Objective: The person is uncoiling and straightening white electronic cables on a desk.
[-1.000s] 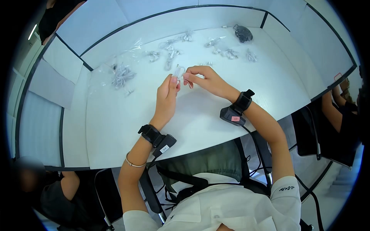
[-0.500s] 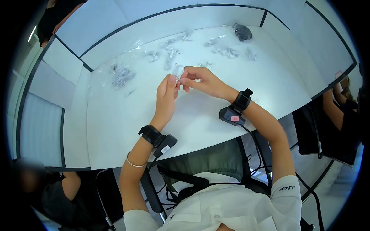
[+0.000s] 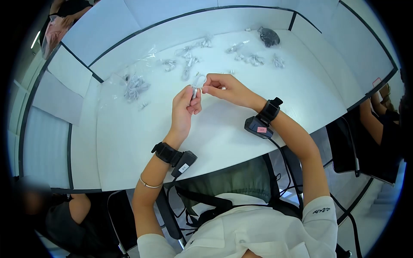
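Above the middle of the white table, my left hand has its fingers closed round a small coiled white cable. My right hand pinches the right side of the same cable, thumb and forefinger together. The cable's loop stands up between the two hands. Beyond them lie several bundled white cables, among them one bundle just past my left hand and another farther right. A larger heap of white cables rests to the left.
A dark grey bundle lies near the back right corner. Clear plastic bags spread over the back left. White panels with black edging surround the table. Other people are partly visible at both sides, one at the upper left beside pink material.
My left hand has dropped slightly and turned, showing more curled fingers and more of the cable loop. At the upper left, the other person's hands and pink material have come into view.
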`<move>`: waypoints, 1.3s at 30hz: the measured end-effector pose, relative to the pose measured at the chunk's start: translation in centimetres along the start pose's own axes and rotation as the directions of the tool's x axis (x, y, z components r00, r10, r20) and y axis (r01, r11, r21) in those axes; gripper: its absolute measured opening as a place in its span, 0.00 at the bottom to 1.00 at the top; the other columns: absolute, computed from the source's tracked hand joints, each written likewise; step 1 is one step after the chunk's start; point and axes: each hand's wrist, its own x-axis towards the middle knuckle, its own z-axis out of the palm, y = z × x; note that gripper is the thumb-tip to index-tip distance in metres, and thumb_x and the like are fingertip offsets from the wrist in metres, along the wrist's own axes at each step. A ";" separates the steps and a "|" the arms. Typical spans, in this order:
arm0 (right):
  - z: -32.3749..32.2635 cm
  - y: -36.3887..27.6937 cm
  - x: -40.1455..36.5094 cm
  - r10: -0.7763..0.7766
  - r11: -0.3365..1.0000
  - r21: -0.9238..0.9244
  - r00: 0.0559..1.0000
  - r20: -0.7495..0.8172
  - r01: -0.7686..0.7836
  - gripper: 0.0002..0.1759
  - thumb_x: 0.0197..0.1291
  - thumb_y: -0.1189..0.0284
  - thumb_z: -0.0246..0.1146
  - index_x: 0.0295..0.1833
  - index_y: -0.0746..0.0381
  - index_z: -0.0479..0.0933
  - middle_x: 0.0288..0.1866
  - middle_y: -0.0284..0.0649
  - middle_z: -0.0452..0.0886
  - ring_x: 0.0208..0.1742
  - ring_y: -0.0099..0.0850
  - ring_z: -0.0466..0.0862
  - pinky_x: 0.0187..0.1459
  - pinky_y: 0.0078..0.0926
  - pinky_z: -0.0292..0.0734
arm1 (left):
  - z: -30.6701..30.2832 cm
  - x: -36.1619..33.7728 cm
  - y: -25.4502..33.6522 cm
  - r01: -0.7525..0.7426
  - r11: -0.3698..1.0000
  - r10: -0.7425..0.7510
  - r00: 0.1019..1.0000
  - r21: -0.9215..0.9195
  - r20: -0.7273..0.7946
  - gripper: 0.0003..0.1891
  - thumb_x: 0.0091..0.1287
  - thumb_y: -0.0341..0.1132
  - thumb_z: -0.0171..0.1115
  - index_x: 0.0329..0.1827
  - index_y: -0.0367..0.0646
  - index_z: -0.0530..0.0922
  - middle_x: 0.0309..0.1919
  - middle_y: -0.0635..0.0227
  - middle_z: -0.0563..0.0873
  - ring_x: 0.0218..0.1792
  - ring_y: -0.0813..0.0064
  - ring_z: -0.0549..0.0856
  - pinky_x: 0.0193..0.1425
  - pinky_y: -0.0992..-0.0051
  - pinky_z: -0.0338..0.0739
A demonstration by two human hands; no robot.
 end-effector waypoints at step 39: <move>-1.4 -0.9 -0.3 -0.106 0.972 -0.206 0.993 0.057 0.115 0.07 0.59 0.76 0.59 0.42 0.59 0.81 0.33 0.29 0.82 0.32 0.20 0.74 0.33 0.18 0.66 | -0.7 0.1 1.3 0.268 0.923 -0.358 0.860 0.276 0.363 0.18 0.72 0.45 0.47 0.43 0.35 0.75 0.16 0.84 0.56 0.16 0.89 0.54 0.20 0.83 0.49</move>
